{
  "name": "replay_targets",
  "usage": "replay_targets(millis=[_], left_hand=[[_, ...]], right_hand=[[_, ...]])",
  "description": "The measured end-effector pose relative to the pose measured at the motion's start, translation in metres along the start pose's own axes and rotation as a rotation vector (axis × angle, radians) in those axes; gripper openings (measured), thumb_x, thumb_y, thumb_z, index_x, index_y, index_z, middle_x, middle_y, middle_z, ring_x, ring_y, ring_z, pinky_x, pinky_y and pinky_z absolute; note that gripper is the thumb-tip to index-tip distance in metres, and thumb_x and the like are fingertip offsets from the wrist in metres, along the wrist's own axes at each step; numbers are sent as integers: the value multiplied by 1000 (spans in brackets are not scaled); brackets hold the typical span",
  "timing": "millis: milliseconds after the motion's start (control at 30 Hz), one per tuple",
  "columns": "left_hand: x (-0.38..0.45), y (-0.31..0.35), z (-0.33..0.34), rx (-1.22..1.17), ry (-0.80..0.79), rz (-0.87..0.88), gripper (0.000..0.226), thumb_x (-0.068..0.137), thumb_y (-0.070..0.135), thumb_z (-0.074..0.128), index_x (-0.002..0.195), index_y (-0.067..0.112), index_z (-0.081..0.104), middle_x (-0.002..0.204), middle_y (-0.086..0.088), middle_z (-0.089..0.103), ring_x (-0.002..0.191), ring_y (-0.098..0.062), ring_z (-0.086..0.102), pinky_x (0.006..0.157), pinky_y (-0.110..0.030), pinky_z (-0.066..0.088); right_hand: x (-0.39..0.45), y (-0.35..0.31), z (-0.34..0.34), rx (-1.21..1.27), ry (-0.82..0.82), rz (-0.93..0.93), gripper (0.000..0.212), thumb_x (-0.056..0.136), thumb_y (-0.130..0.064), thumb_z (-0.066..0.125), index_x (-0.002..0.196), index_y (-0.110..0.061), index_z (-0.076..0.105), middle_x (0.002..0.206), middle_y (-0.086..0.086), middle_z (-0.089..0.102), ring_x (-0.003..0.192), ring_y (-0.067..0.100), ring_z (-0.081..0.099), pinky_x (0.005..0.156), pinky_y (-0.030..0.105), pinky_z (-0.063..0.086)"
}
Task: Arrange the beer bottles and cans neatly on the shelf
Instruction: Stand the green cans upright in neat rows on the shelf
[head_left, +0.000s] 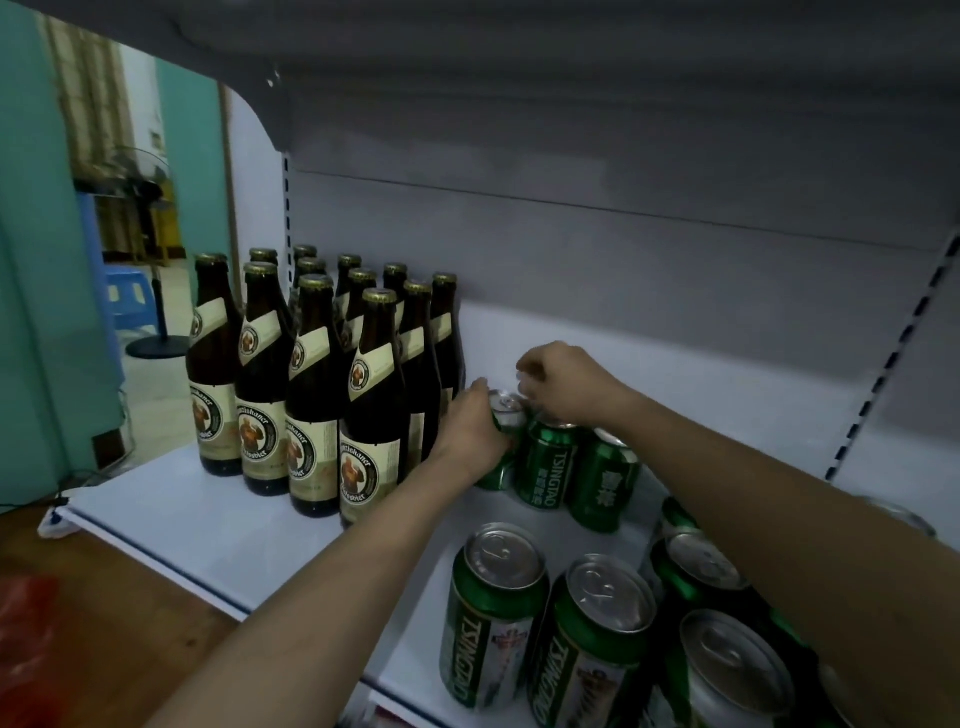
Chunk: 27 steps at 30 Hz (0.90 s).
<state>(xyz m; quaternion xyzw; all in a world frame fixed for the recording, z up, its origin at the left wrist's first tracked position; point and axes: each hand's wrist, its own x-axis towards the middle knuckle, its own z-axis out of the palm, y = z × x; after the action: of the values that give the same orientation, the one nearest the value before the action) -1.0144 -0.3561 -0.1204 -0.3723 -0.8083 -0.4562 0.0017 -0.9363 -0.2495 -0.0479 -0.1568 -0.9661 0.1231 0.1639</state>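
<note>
centre of frame: left hand grips an upright green can beside the bottles; right hand, just right of it, pinches a can behind, on the shelf.

Two bare forearms, left hand and right hand, no sleeves.

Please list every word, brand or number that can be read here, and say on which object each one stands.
"TSINGTAO": upright green can in the back row.
"TSINGTAO": front green cans, partly cut off by the curve of each can.
White characters on the back can to the right: too blurred to read.
Brown bottles: oval label lettering, only partly legible, not safely readable.
No numbers or signs are readable.
</note>
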Motion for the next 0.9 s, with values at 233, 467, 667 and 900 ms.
replay_targets(millis=[233, 467, 667, 900], left_hand=[[-3, 24, -9, -13, -17, 259, 59, 83, 18, 78, 137, 12, 55, 133, -6, 59, 105, -6, 53, 78, -3, 37], [8, 39, -4, 411, -291, 330, 34, 76, 30, 79, 101, 13, 63, 100, -5, 63, 96, -27, 60, 82, -41, 51], [18, 38, 5, 531, -311, 343, 35, 76, 35, 78, 91, 16, 53, 100, -10, 65, 96, -29, 59, 84, -45, 51], [19, 36, 3, 352, -302, 318, 37, 70, 26, 85, 95, 9, 65, 95, -7, 69, 91, -28, 62, 81, -45, 52]], right_hand=[[-17, 27, -32, 8, 4, 115, 25, 93, -25, 66, 111, -8, 70, 116, 9, 69, 101, 22, 63, 88, 33, 50], [-31, 36, -20, -163, -218, 202, 42, 89, -42, 70, 98, 0, 68, 94, 14, 70, 83, 27, 64, 66, 34, 48], [-31, 42, -4, -191, -227, 183, 33, 88, -39, 72, 93, -8, 62, 86, 7, 62, 78, 23, 57, 61, 30, 40], [-34, 47, 1, -50, -100, 187, 33, 85, -32, 76, 102, -6, 65, 97, 10, 66, 88, 26, 61, 71, 33, 46]])
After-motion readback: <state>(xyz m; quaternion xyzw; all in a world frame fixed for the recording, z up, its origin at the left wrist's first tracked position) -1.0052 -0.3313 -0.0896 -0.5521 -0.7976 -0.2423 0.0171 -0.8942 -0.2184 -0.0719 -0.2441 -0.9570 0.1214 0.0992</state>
